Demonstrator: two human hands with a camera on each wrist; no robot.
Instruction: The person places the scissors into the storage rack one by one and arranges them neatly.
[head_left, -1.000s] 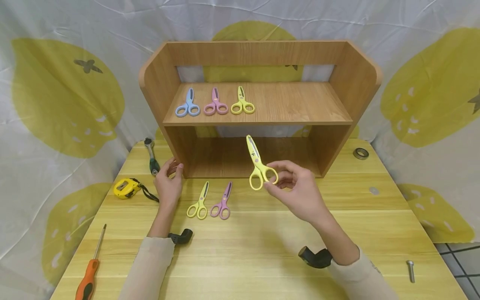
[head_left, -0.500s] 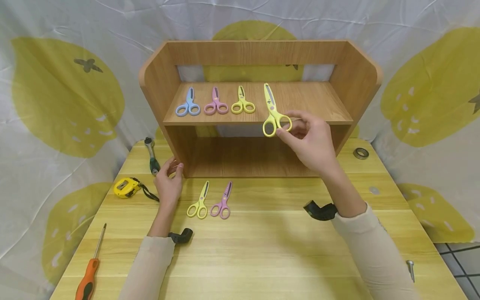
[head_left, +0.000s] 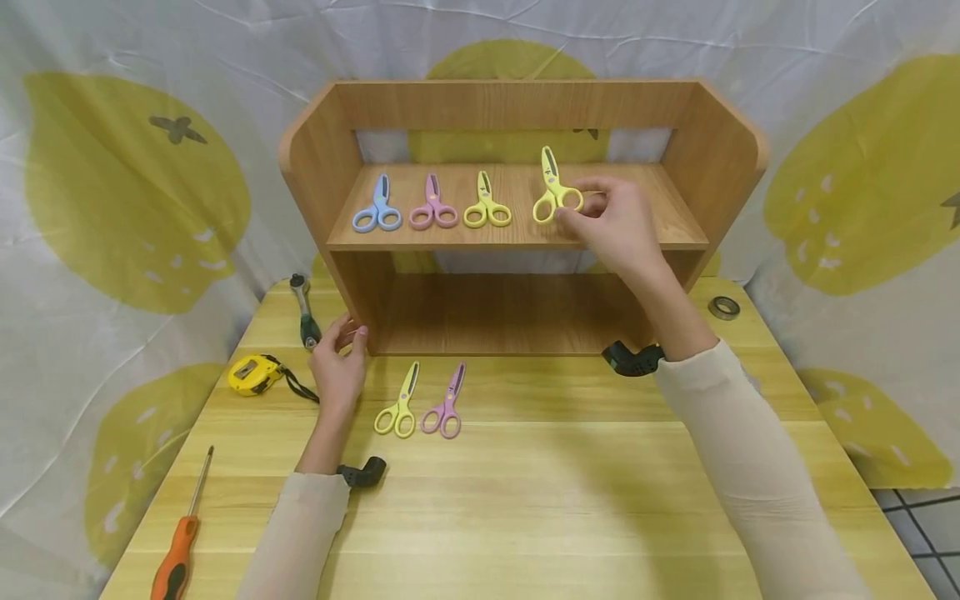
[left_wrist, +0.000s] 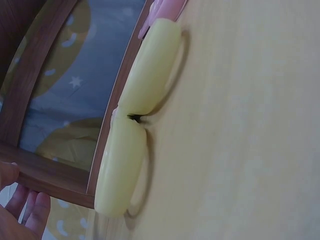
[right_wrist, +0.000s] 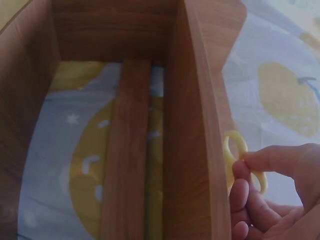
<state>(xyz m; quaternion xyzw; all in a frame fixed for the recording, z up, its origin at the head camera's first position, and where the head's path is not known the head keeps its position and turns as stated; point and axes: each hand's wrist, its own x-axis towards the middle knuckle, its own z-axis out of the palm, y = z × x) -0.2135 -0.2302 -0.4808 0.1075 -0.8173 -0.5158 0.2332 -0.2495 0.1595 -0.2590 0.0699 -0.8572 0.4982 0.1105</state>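
Note:
My right hand [head_left: 618, 221] pinches yellow scissors [head_left: 552, 182] by one handle loop, blades pointing up and back, over the upper board of a wooden shelf [head_left: 517, 105]. The right wrist view shows thumb and fingers on the yellow loop beside that board. On the upper board, to the left, lie blue scissors [head_left: 381, 200], pink scissors [head_left: 432, 200] and another yellow pair [head_left: 486, 200]. With thumb and fingers on either side, my left hand [head_left: 339, 367] grips the shelf's lower left side panel. Yellow scissors [head_left: 405, 404] and purple scissors [head_left: 450, 402] lie on the table before the shelf.
To the left on the table lie a ratchet wrench [head_left: 303, 312], a yellow tape measure [head_left: 253, 375] and an orange-handled screwdriver [head_left: 177, 554]. A metal ring [head_left: 723, 307] lies right of the shelf. A lemon-print curtain [head_left: 862, 183] hangs behind.
My right hand has raised the yellow scissors from in front of the lower compartment to over the upper board, shifting slightly right and back. The left hand stays on the side panel.

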